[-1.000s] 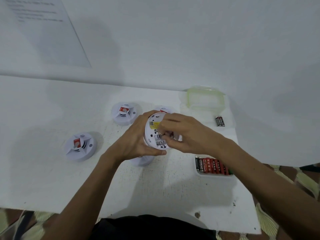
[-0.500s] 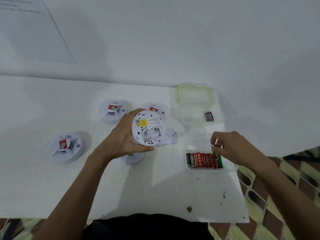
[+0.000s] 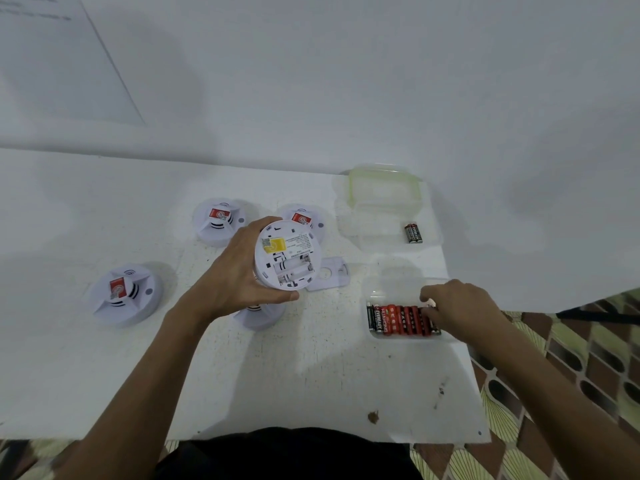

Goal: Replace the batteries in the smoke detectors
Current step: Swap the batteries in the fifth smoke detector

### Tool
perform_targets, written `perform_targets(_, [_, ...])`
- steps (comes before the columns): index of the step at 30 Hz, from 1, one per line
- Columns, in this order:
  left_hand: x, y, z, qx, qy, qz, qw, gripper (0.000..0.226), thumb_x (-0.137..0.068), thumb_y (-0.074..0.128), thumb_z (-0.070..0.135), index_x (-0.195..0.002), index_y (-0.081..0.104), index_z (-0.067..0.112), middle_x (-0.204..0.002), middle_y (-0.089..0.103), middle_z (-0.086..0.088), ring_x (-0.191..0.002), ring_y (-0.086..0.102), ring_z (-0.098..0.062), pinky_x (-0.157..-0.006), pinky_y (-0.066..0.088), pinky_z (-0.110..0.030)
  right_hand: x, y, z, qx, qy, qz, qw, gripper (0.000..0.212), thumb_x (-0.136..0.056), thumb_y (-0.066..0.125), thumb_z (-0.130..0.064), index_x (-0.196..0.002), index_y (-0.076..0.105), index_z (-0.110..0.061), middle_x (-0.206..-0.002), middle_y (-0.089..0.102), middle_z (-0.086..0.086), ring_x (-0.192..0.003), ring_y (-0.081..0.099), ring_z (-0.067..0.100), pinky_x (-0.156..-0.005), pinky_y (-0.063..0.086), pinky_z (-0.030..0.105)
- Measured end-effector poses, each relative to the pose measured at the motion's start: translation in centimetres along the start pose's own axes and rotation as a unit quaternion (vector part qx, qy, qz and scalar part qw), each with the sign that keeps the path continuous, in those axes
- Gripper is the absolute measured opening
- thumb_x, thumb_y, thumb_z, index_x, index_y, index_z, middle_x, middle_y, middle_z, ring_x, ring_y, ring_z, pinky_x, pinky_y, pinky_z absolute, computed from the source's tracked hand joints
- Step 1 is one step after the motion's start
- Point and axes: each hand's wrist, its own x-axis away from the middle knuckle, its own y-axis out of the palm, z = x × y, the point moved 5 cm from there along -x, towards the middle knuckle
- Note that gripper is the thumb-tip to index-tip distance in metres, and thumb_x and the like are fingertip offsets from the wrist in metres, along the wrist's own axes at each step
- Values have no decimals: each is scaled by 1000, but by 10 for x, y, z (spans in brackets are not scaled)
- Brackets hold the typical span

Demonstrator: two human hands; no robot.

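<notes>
1. Head view, the holding: your left hand [image 3: 235,282] is clamped around the rim of one smoke detector [image 3: 285,259]. It holds the detector off the surface [image 3: 311,375], back side turned up toward you. That tilt keeps the battery bay [image 3: 294,270] in sight and open to your other hand. The bay looks empty, so I judge this unit ready for fresh cells.

2. Head view, the fetching: your right hand [image 3: 457,306] is down at the right end of the row of batteries [image 3: 398,320] in the clear tray [image 3: 373,336]. Its fingers are curled onto the cells. I cannot tell whether they have pinched one or only touch the row.

3. Head view, the layout: the removed cover plate [image 3: 329,273] lies just beside the held unit, within easy reach for closing up. Four other detectors [image 3: 126,294] sit face up around your left hand, one partly under it. A loose pair of cells [image 3: 413,233] lies well apart from the tray, near the greenish lid [image 3: 384,183], likely kept separate as spent ones.

4. Head view, against the earlier frames: a second ago both hands worked at the bay. Half a second ago your right hand hovered just above the tray. Now it has dropped onto the row, while your left has kept the detector in much the same place.
</notes>
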Motion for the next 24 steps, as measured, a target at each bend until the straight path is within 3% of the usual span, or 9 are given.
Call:
perform_targets(7, [-1,-1,4,5,9,6,1000,94,-54,77,62,-131,25,51,-131,37,30,-123,40,1,-98,35,-17,-13,-39,11,-162,21,57,985,14,-93,58,-36,-88,64,-24,-76,68,-3,-65,63,14,-63,52,29])
perform_targets(10, [-2,-3,7,7,12,10,1000,92,-53,76,62,-129,25,55,-130,37,33,-122,40,3,-96,34,-14,-33,-60,16,-190,32,114,975,11,-93,59,-30,-91,65,-21,-78,67,-1,-64,62,18,-59,48,28])
perform_targets(13, [-2,-4,7,6,15,9,1000,94,-53,77,61,-131,26,51,-131,38,30,-123,40,1,-98,34,-16,-64,-64,23,-190,47,149,969,16,-93,58,-21,-102,69,-13,-84,69,10,-71,64,29,-68,55,37])
perform_targets(19, [-4,-6,5,-8,17,11,1000,96,-53,77,63,-132,25,50,-131,36,33,-123,40,1,-100,35,-19,-121,-58,24,-151,63,80,983,33,-90,60,-12,-123,61,-12,-114,61,17,-95,63,36,-77,46,31])
perform_targets(24, [-2,-8,2,-6,18,20,1000,94,-55,77,62,-132,25,52,-133,39,27,-123,42,-7,-100,37,-24,-139,-51,21,-109,73,26,991,29,-87,58,-3,-116,62,0,-111,61,20,-89,64,35,-75,54,37])
